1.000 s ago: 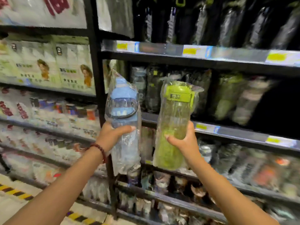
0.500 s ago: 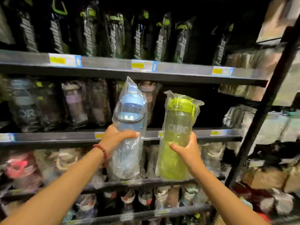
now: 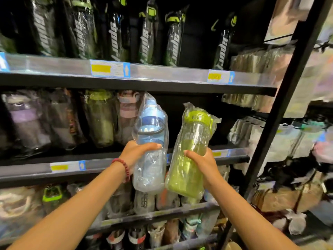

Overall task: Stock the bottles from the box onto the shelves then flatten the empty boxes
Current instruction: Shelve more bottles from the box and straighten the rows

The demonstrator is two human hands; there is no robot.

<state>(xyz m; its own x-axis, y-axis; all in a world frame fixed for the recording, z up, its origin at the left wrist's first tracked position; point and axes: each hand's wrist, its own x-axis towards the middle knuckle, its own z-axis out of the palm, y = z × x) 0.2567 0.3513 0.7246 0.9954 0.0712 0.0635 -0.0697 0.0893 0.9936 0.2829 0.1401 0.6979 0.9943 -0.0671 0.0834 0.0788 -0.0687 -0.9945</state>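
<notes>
Your left hand [image 3: 137, 152] gripped the plastic-wrapped blue bottle [image 3: 150, 141], your right hand [image 3: 201, 162] clasped the wrapped green bottle [image 3: 189, 150], both before the middle shelf [image 3: 108, 164].

Blurred price labels [image 3: 110, 70], unreadable; right-hand shelves [image 3: 306, 134] smeared beyond telling.

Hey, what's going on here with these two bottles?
A person is stocking a store shelf. The left hand grips a blue bottle in a clear plastic bag, and the right hand grips a green bottle, also bagged. Both are held up in front of the middle shelf, which has a dark gap behind them beside other wrapped bottles. Neither is on the shelf yet.
</notes>
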